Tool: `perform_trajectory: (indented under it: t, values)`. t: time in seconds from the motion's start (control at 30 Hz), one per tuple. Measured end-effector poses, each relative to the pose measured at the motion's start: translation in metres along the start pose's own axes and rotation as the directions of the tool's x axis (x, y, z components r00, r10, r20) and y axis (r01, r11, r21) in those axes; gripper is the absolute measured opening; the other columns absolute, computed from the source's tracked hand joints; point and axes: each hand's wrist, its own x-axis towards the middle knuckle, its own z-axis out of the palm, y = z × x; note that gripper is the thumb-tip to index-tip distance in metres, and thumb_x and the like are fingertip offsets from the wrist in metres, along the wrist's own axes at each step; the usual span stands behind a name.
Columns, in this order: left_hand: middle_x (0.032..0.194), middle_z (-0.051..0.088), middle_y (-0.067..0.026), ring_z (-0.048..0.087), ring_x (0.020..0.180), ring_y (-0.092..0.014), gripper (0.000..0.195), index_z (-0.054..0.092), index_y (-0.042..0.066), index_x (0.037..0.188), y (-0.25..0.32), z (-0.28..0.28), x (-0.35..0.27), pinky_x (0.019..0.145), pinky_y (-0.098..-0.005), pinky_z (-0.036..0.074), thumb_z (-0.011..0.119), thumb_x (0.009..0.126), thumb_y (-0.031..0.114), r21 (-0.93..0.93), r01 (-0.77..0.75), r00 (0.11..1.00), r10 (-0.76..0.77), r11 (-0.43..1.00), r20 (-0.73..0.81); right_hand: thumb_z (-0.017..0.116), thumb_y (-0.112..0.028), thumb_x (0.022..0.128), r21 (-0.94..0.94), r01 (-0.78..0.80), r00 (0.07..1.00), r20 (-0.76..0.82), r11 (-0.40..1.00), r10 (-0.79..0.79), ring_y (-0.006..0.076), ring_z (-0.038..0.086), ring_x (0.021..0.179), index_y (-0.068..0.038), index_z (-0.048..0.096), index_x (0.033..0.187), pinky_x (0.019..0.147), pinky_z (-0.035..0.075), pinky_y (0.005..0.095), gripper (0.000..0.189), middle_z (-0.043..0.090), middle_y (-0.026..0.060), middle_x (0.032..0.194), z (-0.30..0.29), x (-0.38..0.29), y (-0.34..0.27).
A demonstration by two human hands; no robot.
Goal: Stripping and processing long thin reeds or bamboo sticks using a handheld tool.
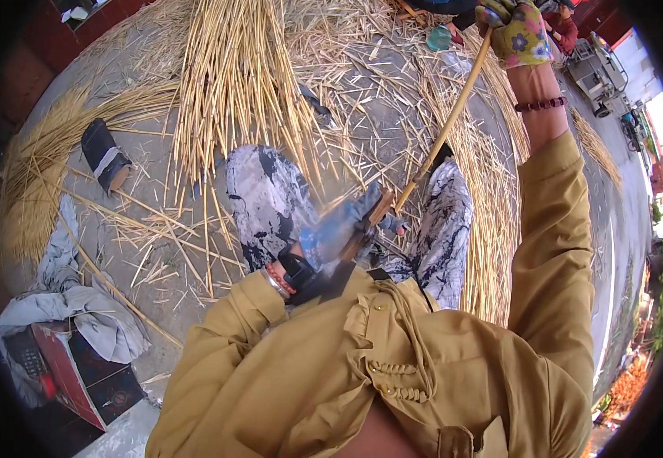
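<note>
My right hand (pixel 517 34), in a yellow floral glove, is raised at the upper right and grips a pale reed stalk (pixel 460 103). The stalk slants down towards my lap, its lower end beside a brown wooden piece (pixel 381 207). My left hand (pixel 323 237), in a blue patterned glove, is between my knees and closed around the wooden piece. Blur over this hand hides part of its grip. Some gloved fingers (pixel 391 223) show past the wood, near the stalk's lower end. In front of my knees lies a thick bundle of reed stalks (pixel 234 86).
More reeds lie along the right (pixel 489 229) and left (pixel 28 212). A dark cylinder with a pale band (pixel 105 157) lies on the ground. Grey cloth (pixel 80 320) drapes over a box (pixel 80 372). Another person (pixel 566 31) and a vehicle (pixel 597 71) are at the upper right.
</note>
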Motion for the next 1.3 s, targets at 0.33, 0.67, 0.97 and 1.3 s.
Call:
perform_trajectory:
  t: [0.33,0.67,0.97,1.3]
  values:
    - [0.068,0.053,-0.0016,0.048,0.051,-0.007,0.049,0.05,0.006,0.093,0.011,0.021,-0.035,0.045,-0.0196,0.039,0.043,0.081,0.053,-0.234,-0.018,0.998,0.005,0.972,-0.058,0.039,-0.021,0.087,0.049,0.045,0.992,-0.123,0.998,-0.039,0.0061,0.025,0.039,0.002,0.049,0.092,0.035,0.021,0.0209,0.025,0.028,-0.0057,0.05,-0.055,0.002,0.025]
    - [0.087,0.057,-0.0026,0.048,0.061,-0.004,0.038,0.045,0.001,0.114,0.022,0.03,-0.033,0.051,-0.0174,0.038,0.039,0.09,0.03,-0.231,-0.113,0.993,0.117,0.966,0.003,0.043,-0.024,0.087,0.014,0.023,0.987,-0.16,1.0,-0.021,0.006,0.025,0.04,0.002,0.049,0.087,0.036,0.021,0.0196,0.026,0.028,-0.0059,0.05,-0.013,-0.034,0.061]
    - [0.078,0.055,-0.0019,0.046,0.052,-0.004,0.043,0.046,0.005,0.103,0.018,0.041,-0.022,0.045,-0.0168,0.04,0.042,0.085,0.043,-0.116,-0.133,0.991,0.133,0.984,-0.007,0.043,-0.023,0.087,0.142,0.019,0.995,-0.102,0.99,-0.005,0.0056,0.024,0.039,-0.001,0.049,0.083,0.035,0.021,0.0197,0.024,0.027,-0.0063,0.051,-0.02,-0.04,0.06]
    - [0.074,0.049,0.0009,0.048,0.057,-0.004,0.03,0.044,0.009,0.108,0.079,0.035,0.024,0.051,-0.0141,0.043,0.044,0.087,0.031,-0.405,-0.247,0.968,0.245,0.88,-0.057,0.043,-0.031,0.087,-0.279,-0.239,0.969,-0.005,0.93,0.247,0.0132,0.051,0.072,-0.005,0.045,0.114,0.068,0.042,0.0264,0.038,0.055,0.0037,0.08,0.0,-0.071,0.122]
